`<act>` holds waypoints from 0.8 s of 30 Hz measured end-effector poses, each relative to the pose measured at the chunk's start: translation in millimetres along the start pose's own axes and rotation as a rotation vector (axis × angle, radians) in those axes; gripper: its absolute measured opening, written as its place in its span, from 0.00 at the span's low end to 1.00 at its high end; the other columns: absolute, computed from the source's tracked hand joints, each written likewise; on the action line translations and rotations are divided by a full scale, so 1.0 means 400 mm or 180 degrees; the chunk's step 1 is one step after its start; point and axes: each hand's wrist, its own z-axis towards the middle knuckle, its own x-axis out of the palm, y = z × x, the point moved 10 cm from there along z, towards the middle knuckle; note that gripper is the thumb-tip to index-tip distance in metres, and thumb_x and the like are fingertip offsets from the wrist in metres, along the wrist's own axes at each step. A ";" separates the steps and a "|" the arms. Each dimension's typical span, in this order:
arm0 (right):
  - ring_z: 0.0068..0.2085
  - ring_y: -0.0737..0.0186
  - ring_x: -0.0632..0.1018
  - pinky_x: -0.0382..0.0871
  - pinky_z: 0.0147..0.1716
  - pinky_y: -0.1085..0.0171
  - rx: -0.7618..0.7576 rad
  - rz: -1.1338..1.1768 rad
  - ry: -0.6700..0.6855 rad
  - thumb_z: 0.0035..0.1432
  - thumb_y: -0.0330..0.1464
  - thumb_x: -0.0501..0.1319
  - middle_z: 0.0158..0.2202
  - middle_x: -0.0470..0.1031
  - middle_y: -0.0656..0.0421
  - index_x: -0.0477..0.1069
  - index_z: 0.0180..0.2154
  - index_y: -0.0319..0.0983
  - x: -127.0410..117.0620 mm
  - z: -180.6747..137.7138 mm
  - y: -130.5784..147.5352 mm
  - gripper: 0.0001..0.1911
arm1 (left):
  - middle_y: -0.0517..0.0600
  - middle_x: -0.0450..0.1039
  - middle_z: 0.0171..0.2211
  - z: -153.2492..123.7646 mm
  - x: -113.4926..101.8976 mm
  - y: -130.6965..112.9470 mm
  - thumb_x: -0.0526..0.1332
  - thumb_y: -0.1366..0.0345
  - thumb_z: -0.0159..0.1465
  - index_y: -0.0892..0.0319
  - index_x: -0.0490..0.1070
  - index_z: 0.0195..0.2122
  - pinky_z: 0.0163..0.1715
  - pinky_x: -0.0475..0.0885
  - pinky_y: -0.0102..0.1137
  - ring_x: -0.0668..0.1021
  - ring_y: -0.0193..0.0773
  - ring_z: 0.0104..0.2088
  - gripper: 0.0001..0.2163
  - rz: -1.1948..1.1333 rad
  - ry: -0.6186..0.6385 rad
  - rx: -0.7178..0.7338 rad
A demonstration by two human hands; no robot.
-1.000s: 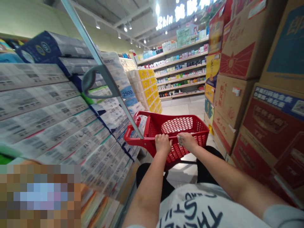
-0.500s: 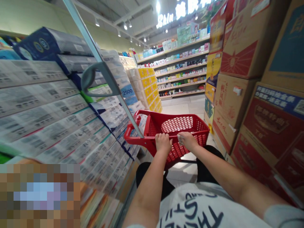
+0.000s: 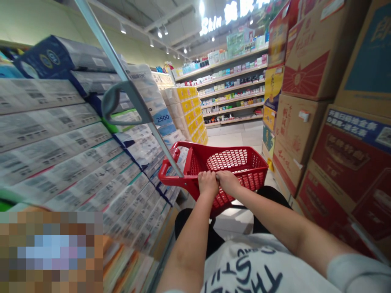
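Note:
A red plastic shopping cart with perforated walls stands right in front of me, side-on. The fingers of my left hand are wrapped over its near rim. Close beside it, almost touching, my right hand is closed at the same rim; its fingertips are partly hidden, and a small dark spot shows between the two hands. From the left end of the rim a metal pole rises and leans left, carrying a grey loop-shaped grip. The cart's red push handle is at its left end, untouched.
Stacked paper packs line the left side, with yellow-and-white packs beyond. Cardboard cartons rise close on the right. Shelves of small goods stand across the far end. Light floor tiles run between.
My right hand has slid left along the rim to my left hand; a greyish patch seen at its fingers before is now hidden. My left hand stays on the rim.

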 end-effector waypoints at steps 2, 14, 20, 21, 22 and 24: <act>0.43 0.62 0.72 0.60 0.44 0.65 -0.0193 0.0058 -0.0084 0.58 0.24 0.52 0.41 0.76 0.57 0.71 0.41 0.40 -0.019 -0.027 -0.039 0.13 | 0.55 0.71 0.39 -0.003 -0.002 0.001 0.56 0.58 0.62 0.58 0.70 0.39 0.52 0.53 0.43 0.68 0.47 0.45 0.10 -0.0011 -0.0001 -0.0010; 0.42 0.54 0.70 0.58 0.42 0.59 0.0925 -0.0630 -0.0272 0.56 0.25 0.53 0.37 0.75 0.51 0.72 0.35 0.38 -0.055 -0.059 -0.157 0.10 | 0.56 0.71 0.40 0.001 0.001 -0.007 0.57 0.55 0.62 0.58 0.70 0.40 0.52 0.53 0.44 0.68 0.48 0.45 0.13 0.0059 0.0030 -0.0096; 0.43 0.57 0.71 0.59 0.44 0.61 0.0368 -0.0295 -0.0291 0.57 0.27 0.54 0.41 0.76 0.54 0.73 0.40 0.40 -0.038 -0.051 -0.112 0.11 | 0.55 0.71 0.39 -0.003 -0.005 -0.006 0.56 0.55 0.63 0.58 0.70 0.40 0.51 0.54 0.43 0.68 0.49 0.44 0.13 0.0148 -0.0033 -0.0039; 0.44 0.58 0.72 0.60 0.45 0.61 0.0217 -0.0211 -0.0310 0.58 0.26 0.54 0.42 0.76 0.55 0.73 0.41 0.41 -0.041 -0.056 -0.118 0.12 | 0.55 0.71 0.39 -0.004 -0.006 -0.006 0.56 0.54 0.63 0.58 0.70 0.40 0.51 0.54 0.43 0.68 0.49 0.45 0.13 0.0144 -0.0029 -0.0033; 0.44 0.59 0.72 0.60 0.46 0.61 0.0070 -0.0121 -0.0326 0.59 0.26 0.53 0.43 0.76 0.56 0.72 0.43 0.41 -0.044 -0.060 -0.124 0.13 | 0.55 0.71 0.39 -0.004 -0.006 -0.007 0.56 0.54 0.63 0.58 0.70 0.40 0.51 0.53 0.43 0.68 0.49 0.45 0.13 0.0128 -0.0018 -0.0026; 0.45 0.60 0.72 0.61 0.47 0.61 -0.0157 0.0058 -0.0362 0.59 0.26 0.53 0.44 0.76 0.57 0.72 0.45 0.41 -0.049 -0.067 -0.139 0.14 | 0.56 0.71 0.40 -0.005 -0.005 -0.009 0.56 0.55 0.63 0.58 0.70 0.40 0.52 0.53 0.43 0.68 0.49 0.45 0.13 0.0077 0.0013 -0.0014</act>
